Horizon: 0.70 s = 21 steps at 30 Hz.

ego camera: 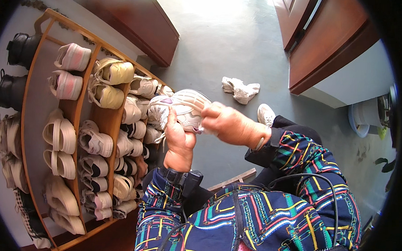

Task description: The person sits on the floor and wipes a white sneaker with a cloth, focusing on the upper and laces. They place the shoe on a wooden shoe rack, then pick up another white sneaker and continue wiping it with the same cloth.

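A white sneaker (pixel 183 109) with purple accents is held up before me, its sole edge facing away. My left hand (pixel 180 143) grips it from below, the thumb lying along the upper near the laces. At the other end, my right hand (pixel 226 124) is curled against the side of the shoe, slightly blurred. A bit of white material, perhaps a wipe or cloth, shows under its fingers; its full shape is hidden. On the grey floor beyond lies a crumpled whitish rag (pixel 241 90).
To the left, a wooden shoe rack (pixel 98 51) bears several pairs of shoes, with black shoes (pixel 12 91) on top. A white shoe (pixel 266 115) is on my foot. Brown wooden doors (pixel 328 35) stand at right; a basin (pixel 357 120) is beyond. Wooden slats (pixel 235 179) show below me.
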Available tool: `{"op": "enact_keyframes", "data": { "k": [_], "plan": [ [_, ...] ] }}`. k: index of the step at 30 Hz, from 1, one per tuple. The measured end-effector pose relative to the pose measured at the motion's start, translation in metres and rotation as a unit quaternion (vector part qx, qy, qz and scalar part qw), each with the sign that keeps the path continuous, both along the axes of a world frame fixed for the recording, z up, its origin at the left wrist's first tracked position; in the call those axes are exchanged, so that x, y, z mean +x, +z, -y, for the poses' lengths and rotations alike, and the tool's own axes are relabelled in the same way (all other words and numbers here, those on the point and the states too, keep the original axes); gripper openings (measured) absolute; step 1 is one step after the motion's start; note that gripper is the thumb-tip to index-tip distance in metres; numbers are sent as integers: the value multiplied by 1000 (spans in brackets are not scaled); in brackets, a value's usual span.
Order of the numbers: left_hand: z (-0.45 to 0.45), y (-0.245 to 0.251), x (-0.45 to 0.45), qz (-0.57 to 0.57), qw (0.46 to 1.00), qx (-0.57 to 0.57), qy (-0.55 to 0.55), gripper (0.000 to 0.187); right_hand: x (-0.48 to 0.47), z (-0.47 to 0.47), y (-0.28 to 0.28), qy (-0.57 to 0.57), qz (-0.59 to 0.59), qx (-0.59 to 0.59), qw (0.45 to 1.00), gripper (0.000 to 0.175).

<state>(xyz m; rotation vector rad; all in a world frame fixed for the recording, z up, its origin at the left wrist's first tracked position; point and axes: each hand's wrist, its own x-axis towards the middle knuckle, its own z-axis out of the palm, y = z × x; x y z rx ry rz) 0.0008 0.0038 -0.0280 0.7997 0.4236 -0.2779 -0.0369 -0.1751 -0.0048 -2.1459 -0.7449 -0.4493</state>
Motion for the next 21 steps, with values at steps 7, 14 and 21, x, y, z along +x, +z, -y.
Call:
{"op": "enact_keyframes", "data": {
  "k": [7, 14, 21],
  "plan": [
    [7, 4, -11, 37, 998, -1, -44, 53, 6, -11, 9, -23, 27, 53, 998, 31],
    [-4, 3, -3, 38, 992, -114, -38, 58, -3, -16, -1, 101, -12, 96, 990, 25],
    [-9, 2, 0, 34, 995, -96, 5, 49, 0, -7, 9, -26, -27, 108, 993, 27]
  ]
}}
